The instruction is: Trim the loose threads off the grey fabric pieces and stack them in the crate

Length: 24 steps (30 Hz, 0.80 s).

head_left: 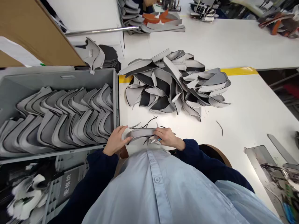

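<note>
A curved grey fabric piece (142, 133) with a dark edge lies at the front of the white table, before my body. My right hand (167, 137) is closed over its right end; something small, blue and pale shows under those fingers, too covered to name. At the left end, my left hand (118, 140) has thumb and fingers apart, the thumb by the piece's tip. Thin dark trimmings (149, 122) lie just beyond the piece. Farther back spreads a heap of similar grey and black fabric pieces (168, 84).
To the left, a grey plastic crate (115, 102) holds two rows of curved fabric pieces (60, 127). A cardboard box (35, 28) stands behind it. At lower right is a sewing machine (280, 174). Yellow tape (243, 71) crosses the table. Part of a person (149, 2) shows at the top.
</note>
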Each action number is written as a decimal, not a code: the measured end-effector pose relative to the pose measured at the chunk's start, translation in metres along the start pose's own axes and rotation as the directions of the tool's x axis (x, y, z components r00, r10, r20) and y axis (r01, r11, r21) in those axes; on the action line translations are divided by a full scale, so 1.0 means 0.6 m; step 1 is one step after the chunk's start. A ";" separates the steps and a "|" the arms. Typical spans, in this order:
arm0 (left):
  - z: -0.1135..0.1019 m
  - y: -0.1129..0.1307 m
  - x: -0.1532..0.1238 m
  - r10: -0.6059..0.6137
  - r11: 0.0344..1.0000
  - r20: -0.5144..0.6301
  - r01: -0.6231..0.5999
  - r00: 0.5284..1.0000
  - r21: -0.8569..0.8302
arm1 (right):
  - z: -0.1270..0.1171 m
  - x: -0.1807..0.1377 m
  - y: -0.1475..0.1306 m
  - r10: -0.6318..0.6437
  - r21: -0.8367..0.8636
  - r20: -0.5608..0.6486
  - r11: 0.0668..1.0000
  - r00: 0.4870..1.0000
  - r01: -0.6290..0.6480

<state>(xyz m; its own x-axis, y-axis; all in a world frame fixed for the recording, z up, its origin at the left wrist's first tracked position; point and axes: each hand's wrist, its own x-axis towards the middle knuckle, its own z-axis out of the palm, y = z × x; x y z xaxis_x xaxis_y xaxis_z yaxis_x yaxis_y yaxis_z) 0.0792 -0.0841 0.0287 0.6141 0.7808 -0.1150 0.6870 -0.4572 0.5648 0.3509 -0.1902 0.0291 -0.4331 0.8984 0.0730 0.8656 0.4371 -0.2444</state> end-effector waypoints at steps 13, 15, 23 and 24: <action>-0.082 0.130 -0.031 0.484 0.854 -0.131 -0.499 0.865 -0.148 | -0.054 -0.028 -0.021 0.013 0.067 -0.656 0.997 0.754 0.041; -0.092 0.147 -0.036 0.615 0.786 -0.252 -0.607 0.747 0.117 | -0.059 -0.026 -0.026 0.113 0.153 -0.639 0.988 0.761 -0.019; -0.107 0.170 -0.049 0.890 0.433 -0.235 -0.568 0.390 0.700 | -0.066 0.019 -0.077 0.722 0.974 -0.225 0.192 0.654 0.123; -0.108 0.170 -0.051 0.898 0.418 -0.234 -0.557 0.373 0.718 | -0.064 0.026 -0.081 0.760 0.977 -0.210 0.137 0.615 0.164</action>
<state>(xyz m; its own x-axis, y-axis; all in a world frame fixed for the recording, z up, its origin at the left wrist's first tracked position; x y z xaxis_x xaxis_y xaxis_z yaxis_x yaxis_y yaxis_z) 0.1053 -0.1273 0.1426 0.7552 -0.0198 0.6552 0.2240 -0.9316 -0.2863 0.3117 -0.1961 0.0795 0.4442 0.8938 0.0624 -0.1978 0.1658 -0.9661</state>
